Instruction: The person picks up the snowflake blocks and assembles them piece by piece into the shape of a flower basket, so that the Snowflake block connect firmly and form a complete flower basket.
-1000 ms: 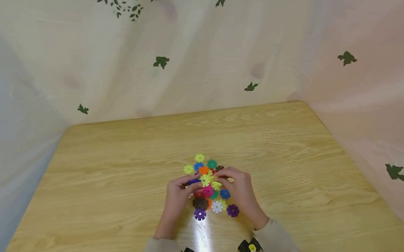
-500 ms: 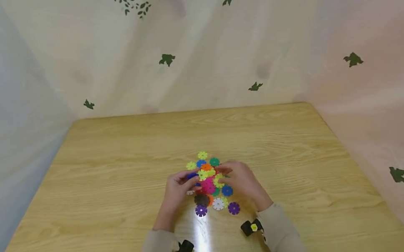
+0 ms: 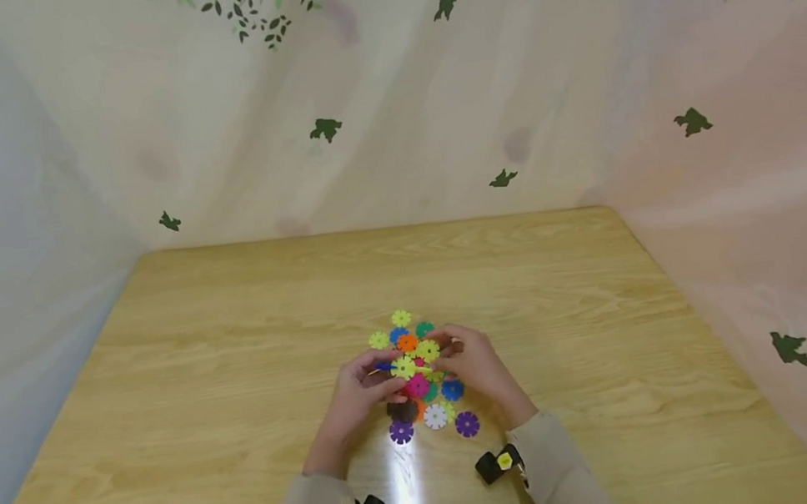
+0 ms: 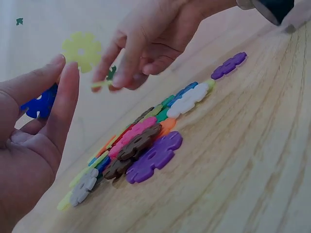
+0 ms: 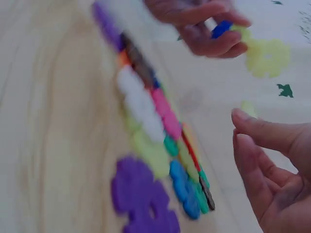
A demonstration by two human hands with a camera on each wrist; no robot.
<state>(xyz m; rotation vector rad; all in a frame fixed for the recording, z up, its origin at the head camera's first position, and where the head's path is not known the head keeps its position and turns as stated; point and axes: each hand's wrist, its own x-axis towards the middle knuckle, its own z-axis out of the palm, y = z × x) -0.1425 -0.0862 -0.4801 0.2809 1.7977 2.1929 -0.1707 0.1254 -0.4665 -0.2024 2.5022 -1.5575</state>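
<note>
My left hand (image 3: 360, 388) pinches a small group of joined flower-shaped plastic discs above the pile. A yellow disc (image 4: 81, 52) sticks out past its fingertips, and a blue disc (image 4: 39, 104) sits behind the fingers. Between thumb and fingertips, my right hand (image 3: 476, 367) pinches another yellow disc (image 4: 101, 84), seen edge-on. In the right wrist view its rim (image 5: 248, 108) shows above the thumb, apart from the disc that the left hand holds out. Both hands face each other at close range.
Loose flower discs lie in an overlapping pile under the hands, among them a white one (image 3: 435, 416), a brown one (image 3: 402, 411) and a purple one (image 3: 467, 424) at the near right. The wooden table (image 3: 185, 380) meets a printed cloth backdrop (image 3: 387, 119).
The right hand's yellow disc has turned from face-on to edge-on, and that hand has shifted beside the left hand's discs. My left hand keeps its pinch. The head view has shifted slightly.
</note>
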